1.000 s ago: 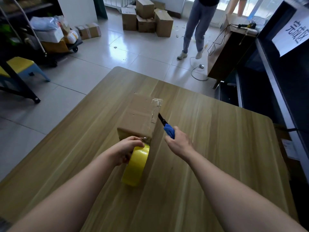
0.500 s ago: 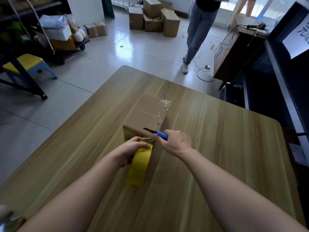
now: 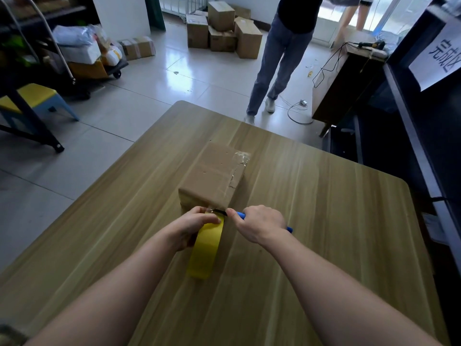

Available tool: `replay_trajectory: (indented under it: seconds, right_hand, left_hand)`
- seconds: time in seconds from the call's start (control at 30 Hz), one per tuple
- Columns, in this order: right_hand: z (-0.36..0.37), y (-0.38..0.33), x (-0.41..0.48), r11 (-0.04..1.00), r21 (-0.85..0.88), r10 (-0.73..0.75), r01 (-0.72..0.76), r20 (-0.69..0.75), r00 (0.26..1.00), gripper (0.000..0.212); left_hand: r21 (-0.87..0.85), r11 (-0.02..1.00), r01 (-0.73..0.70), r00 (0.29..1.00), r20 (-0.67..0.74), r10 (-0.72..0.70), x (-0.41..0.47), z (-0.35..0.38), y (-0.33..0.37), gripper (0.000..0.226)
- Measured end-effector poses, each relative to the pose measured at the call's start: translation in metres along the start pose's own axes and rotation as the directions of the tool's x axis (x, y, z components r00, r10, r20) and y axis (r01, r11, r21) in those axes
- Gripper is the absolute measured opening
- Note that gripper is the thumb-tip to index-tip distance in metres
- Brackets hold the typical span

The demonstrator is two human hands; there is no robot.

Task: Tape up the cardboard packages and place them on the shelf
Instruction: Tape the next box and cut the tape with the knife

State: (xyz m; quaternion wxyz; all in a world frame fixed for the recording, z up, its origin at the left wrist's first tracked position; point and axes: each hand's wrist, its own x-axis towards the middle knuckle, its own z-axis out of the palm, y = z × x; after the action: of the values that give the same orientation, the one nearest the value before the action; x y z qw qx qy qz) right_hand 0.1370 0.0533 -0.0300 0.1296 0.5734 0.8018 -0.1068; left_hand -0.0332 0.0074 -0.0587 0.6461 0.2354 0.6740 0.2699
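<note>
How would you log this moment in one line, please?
phase: tape cut | left hand: holds yellow tape roll | right hand: holds blue cutter, blade at roll's top | cardboard box: on table

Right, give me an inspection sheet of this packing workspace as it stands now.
Surface: wooden table.
Job's things: cardboard box, clear tape along top; yellow tape roll upright at its near end; blue-handled knife.
Clutter: blurred item, near-left corner, unidentifiable.
Hands: left hand grips the roll; right hand grips the knife, blade at the tape.
Cables: white cable on floor; black cable on dark desk.
Surroundings: standing person, stacked boxes, loaded trolley, shelf with sign.
</note>
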Motion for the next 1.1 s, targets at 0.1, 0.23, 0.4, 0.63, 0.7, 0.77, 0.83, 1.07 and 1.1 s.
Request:
replay_trajectory:
  seconds: [0.1,0.23,0.4,0.63,0.7,0.77,0.83,1.07,1.1]
  right_hand:
    - [-0.001,-0.003,0.000,0.998,-0.057,-0.001,0.001,0.000,1.000,0.074]
    - [-0.002,-0.006,0.001,0.994,-0.109,0.000,-0.002,-0.020,1.000,0.071]
    - [-0.008,-0.011,0.002,0.984,-0.179,-0.002,-0.002,-0.025,1.000,0.067]
    - [-0.003,0.003,0.002,0.985,-0.147,0.094,-0.091,0.020,0.995,0.068]
    - [-0.002,0.003,0.002,0.989,-0.115,0.096,-0.097,-0.018,0.995,0.076]
    - [-0.003,0.004,0.003,0.992,-0.106,0.065,-0.072,-0.074,0.995,0.082]
    - [-0.005,0.007,0.003,0.995,-0.098,0.021,-0.033,-0.122,0.992,0.080]
    - [-0.012,-0.004,0.016,0.971,0.237,0.048,-0.018,-0.120,0.992,0.035]
    - [-0.012,-0.009,0.020,0.951,0.306,0.065,-0.033,-0.093,0.994,0.038]
  left_hand:
    - [-0.005,1.000,0.008,1.000,0.000,-0.008,0.000,0.001,0.000,0.054]
    - [0.002,1.000,0.011,1.000,-0.009,-0.011,0.002,0.002,0.000,0.056]
    - [-0.004,1.000,0.003,1.000,-0.022,-0.004,0.002,0.006,0.003,0.053]
    - [0.007,1.000,0.007,1.000,-0.013,-0.007,0.004,0.003,0.002,0.062]
    - [0.021,1.000,0.007,1.000,-0.005,-0.007,0.004,0.003,0.003,0.059]
    - [0.027,1.000,0.003,1.000,-0.005,-0.002,0.003,0.002,0.003,0.053]
    - [0.032,0.999,0.001,1.000,0.002,-0.001,0.004,0.000,0.003,0.050]
    - [0.019,1.000,0.006,0.999,0.033,-0.006,0.003,-0.005,0.003,0.039]
    - [0.007,1.000,0.006,0.999,0.045,-0.006,0.002,-0.005,0.003,0.035]
